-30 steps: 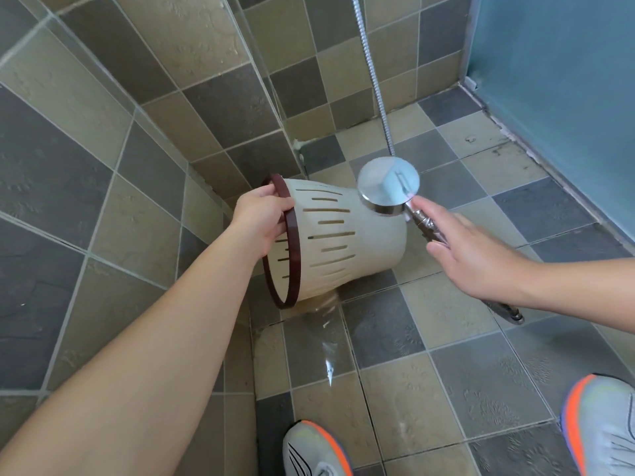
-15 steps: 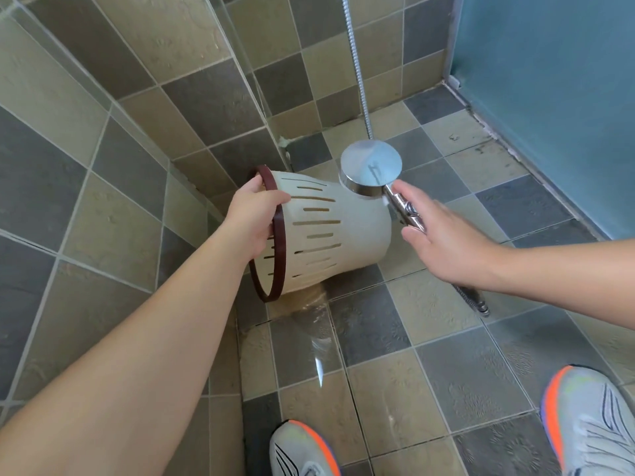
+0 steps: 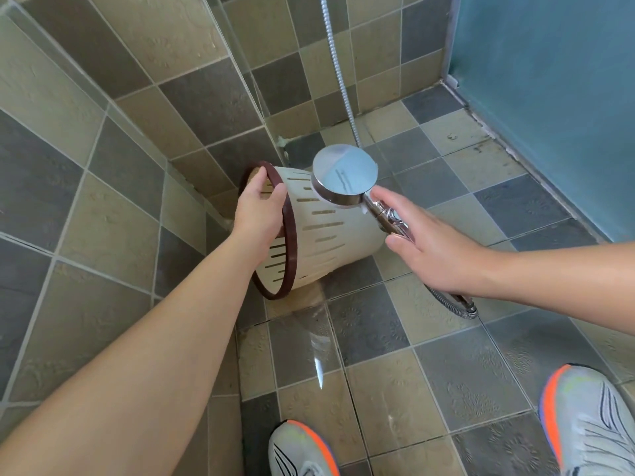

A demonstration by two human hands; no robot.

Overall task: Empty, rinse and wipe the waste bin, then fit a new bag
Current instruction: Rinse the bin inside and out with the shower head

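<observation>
A cream slotted waste bin with a dark brown rim is tipped on its side above the tiled floor, mouth facing left. My left hand grips the top of its rim, fingers curled over the edge. My right hand holds the chrome handle of a round shower head between thumb and fingers. The head hovers over the bin's closed end, spray face turned down and away from me. No spray is visible.
The metal hose hangs down at the back and loops out behind my right wrist. A wet patch spreads on the floor under the bin. My two shoes stand at the bottom edge. A blue panel closes the right side; tiled walls close the left.
My left hand has shifted its hold a little along the rim. The shower head stays over the bin's closed end, now slightly higher. The bin keeps its tilt.
</observation>
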